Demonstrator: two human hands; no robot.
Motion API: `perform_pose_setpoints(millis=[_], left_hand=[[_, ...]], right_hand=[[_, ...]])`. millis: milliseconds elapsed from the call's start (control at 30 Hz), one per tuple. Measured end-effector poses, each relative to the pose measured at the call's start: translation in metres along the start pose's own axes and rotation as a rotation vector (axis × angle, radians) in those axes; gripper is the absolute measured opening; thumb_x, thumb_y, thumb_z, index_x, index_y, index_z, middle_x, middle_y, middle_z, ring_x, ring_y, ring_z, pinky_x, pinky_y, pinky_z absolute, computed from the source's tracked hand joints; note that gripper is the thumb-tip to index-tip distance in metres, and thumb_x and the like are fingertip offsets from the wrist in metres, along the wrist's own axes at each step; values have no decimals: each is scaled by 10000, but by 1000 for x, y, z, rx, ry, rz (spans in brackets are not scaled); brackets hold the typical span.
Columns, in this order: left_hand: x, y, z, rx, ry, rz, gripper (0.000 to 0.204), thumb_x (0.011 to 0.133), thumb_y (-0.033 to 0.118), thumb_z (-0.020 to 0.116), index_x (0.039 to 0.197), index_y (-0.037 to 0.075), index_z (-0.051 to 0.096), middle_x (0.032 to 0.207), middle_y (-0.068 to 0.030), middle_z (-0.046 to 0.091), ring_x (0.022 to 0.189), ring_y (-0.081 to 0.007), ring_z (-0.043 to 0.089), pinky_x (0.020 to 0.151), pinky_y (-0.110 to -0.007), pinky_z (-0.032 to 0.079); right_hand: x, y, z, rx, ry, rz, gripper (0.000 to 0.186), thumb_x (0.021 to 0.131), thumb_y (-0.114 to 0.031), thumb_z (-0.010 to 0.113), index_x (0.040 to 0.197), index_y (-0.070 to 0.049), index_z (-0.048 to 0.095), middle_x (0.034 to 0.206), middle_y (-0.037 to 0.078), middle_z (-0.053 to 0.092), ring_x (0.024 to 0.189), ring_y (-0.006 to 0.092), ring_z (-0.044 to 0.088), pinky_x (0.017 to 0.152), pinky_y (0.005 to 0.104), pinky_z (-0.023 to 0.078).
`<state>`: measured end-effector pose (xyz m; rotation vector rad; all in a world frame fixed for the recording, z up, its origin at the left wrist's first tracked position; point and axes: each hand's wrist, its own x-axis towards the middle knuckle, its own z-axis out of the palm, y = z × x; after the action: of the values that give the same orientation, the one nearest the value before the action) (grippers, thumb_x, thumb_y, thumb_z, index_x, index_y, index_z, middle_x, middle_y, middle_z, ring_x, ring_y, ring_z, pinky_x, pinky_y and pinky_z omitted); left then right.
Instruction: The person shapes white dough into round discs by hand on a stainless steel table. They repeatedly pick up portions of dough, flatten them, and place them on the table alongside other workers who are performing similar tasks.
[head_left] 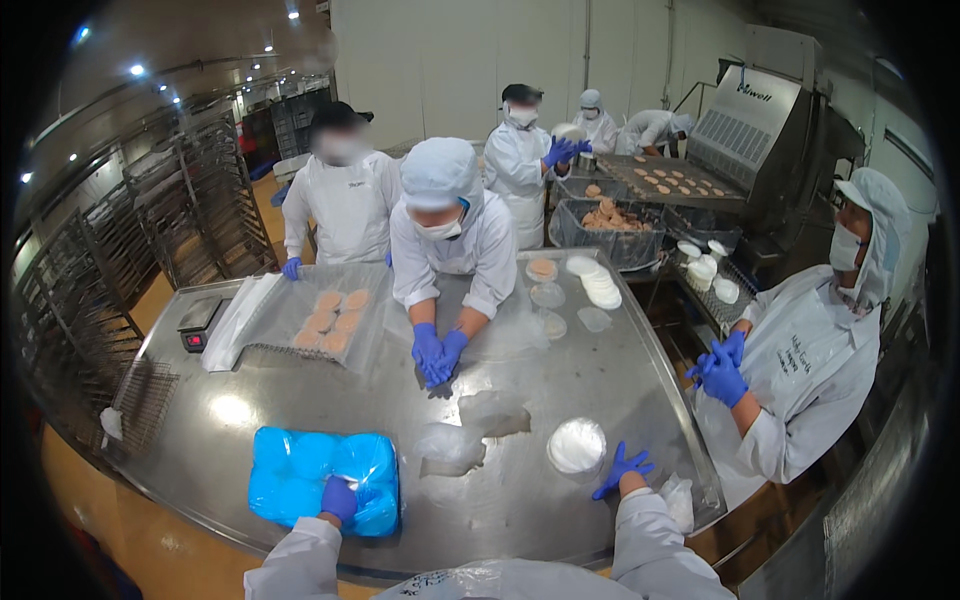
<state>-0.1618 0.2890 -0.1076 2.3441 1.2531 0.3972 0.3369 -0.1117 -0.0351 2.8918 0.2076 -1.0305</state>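
A blue pack of rounded shapes under shiny clear plastic [290,465] lies on the near left of the steel table. Gloved in blue, my left hand [340,500] presses down on its near right part, fingers curled into the plastic; their tips are hidden. At the near right, my right hand [622,472] hovers at or just over the tabletop, fingers spread and holding nothing. Just left of it stands a round stack of white discs [576,445]. Two crumpled sheets of clear plastic [450,448] lie flat between the pack and the stack.
Across the steel table [530,500], a co-worker leans in with clasped gloved hands [437,355]. Pale patties [330,320] lie on plastic beside a scale [199,318]. White discs [595,282] sit farther right. Another person stands at the right edge, near a clear plastic bag [678,502].
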Motion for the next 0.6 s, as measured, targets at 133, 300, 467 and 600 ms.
perform_pose_setpoints(millis=[133,300,467,600], left_hand=[[10,-8,-3,-61,-144,34,274,893,271,577,993,29,657,1028,-234,642,997,-380,606,887,-425,463],[33,-44,6,114,-251,21,331,895,311,557,984,23,694,994,-216,668,987,-361,622,871,-415,467],[17,-11,-8,-22,-127,31,231,888,187,563,971,3,676,962,-203,669,957,-324,633,845,-403,475],[7,4,-21,-93,-58,57,189,853,152,592,917,-4,678,927,-199,672,933,-309,641,817,-400,482]], right_hand=[[-3,10,2,-20,-39,6,1555,414,-504,925,1473,-287,-192,1494,308,-209,1372,557,-94,1063,670,205],[-6,2,1,-65,-26,-13,1546,424,-500,924,1473,-283,-191,1494,316,-199,1371,564,-80,1081,654,190],[-10,0,-3,-86,-18,15,1456,499,-466,908,1488,-294,-145,1509,289,-194,1385,544,-63,1083,651,198],[20,6,-20,-381,-40,-186,1480,450,-652,842,1495,-195,-101,1513,273,125,1394,478,123,1116,545,225]])
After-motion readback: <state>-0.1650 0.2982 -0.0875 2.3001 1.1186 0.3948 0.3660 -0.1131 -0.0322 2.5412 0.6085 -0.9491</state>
